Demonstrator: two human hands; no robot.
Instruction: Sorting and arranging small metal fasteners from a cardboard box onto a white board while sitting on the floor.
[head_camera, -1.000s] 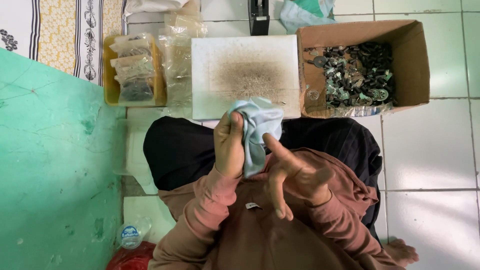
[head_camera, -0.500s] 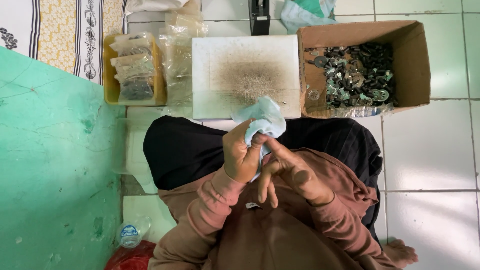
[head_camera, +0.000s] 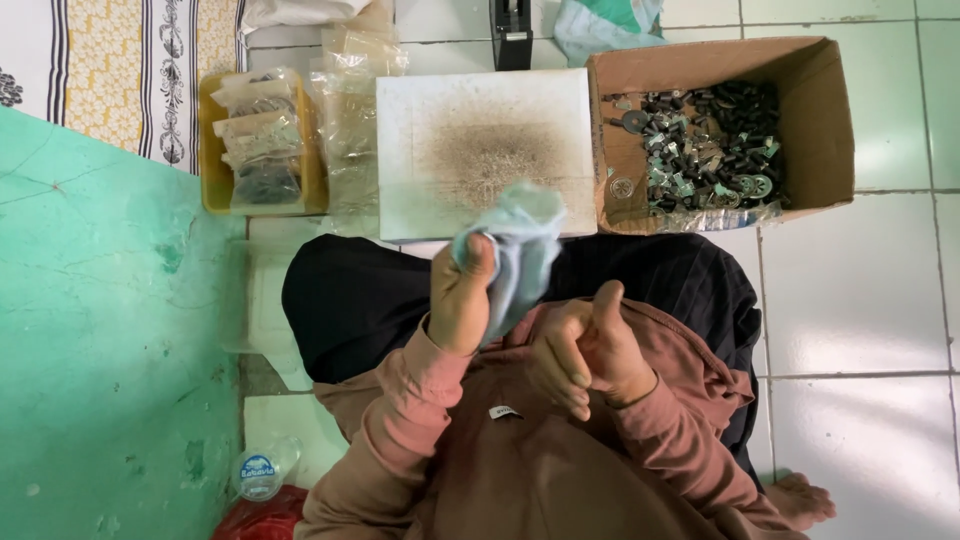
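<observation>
White tiled floor (head_camera: 860, 300) under board (head_camera: 480, 150), cardboard box (head_camera: 820, 120), yellow tray (head_camera: 212, 180).

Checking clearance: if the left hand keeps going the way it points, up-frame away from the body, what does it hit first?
Probably the white board: the left hand, gripping a light-blue cloth, points at its near edge. The cloth would touch first. Height above the board is unclear.
</observation>
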